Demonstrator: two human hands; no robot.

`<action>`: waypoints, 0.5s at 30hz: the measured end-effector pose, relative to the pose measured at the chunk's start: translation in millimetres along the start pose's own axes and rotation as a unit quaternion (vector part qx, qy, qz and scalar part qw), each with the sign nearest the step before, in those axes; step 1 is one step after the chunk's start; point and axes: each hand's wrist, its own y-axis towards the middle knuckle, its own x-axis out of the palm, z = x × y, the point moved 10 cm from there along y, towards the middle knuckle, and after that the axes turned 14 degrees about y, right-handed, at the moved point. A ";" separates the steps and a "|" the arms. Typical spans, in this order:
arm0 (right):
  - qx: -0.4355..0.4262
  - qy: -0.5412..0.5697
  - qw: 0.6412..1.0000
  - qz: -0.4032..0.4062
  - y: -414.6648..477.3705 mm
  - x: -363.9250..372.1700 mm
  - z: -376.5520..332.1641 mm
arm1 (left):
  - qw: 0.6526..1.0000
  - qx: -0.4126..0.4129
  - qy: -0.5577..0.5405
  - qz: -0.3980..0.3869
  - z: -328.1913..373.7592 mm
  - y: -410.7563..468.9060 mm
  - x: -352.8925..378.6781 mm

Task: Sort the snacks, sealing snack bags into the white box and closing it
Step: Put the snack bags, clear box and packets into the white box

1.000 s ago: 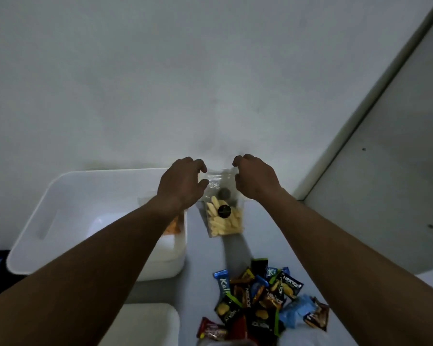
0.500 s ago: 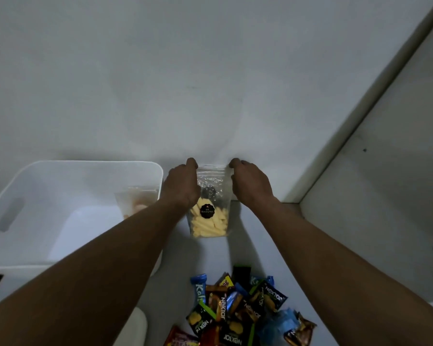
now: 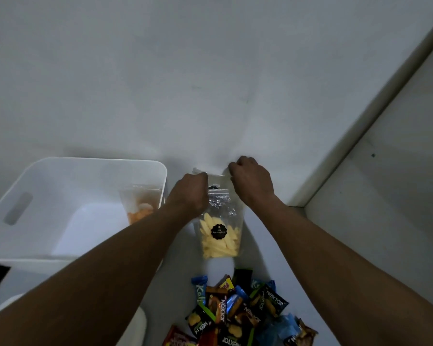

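1. My left hand (image 3: 189, 193) and right hand (image 3: 253, 182) are both up at the top edge of the clear plastic zip bag of pale yellow chips w/ round black sticker (image 3: 219, 236). Each is closed in a pinch on its own end of the seal strip; the fingertips are curled under, so contact is partly hidden.
2. Bag stands upright on the pale grey tabletop (image 3: 273, 245), just right of the white plastic box w/ slot handle (image 3: 85, 163), btwn box and wall. Not in the box yet.
3. A 2nd clear bag w/ orange snacks (image 3: 141, 208) leans inside the box against its right wall. Can't tell if its zip is shut.
4. Step in hand, my read: closing the zip. To do it well, keep the two lips lined up, press from one end and run the pinch along to the other w/o skipping the middle. Hold the top taut so the track doesn't buckle.
5. Push air out before the last bit shuts, else bag goes puffy and sits badly in the box.
6. Don't squeeze low, as the chips look brittle. Crinkled film just under the strip could fold into the track, so flatten it first.
7. The pile of small wrapped snack packs, blue/green/black/red (image 3: 238, 313), lies near me on the table, apart from the bag. Rounded white piece at lower left (image 3: 135, 328) prob the box lid, not sure.
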 end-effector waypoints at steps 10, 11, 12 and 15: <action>0.113 0.174 0.977 -0.054 -6.8 -23.9 20.2 | 0.995 0.041 -0.092 -0.022 11.5 -16.4 -10.7; 0.119 0.176 0.976 -0.049 -8.1 -31.2 20.2 | 0.993 0.039 -0.108 -0.023 11.4 -19.2 -15.5; 0.125 0.179 0.975 -0.043 -9.3 -39.6 19.9 | 0.992 0.038 -0.119 -0.024 11.2 -22.2 -21.7; 0.128 0.172 0.977 -0.013 -13.8 -71.7 12.1 | 0.989 0.041 -0.139 -0.022 9.2 -31.1 -45.8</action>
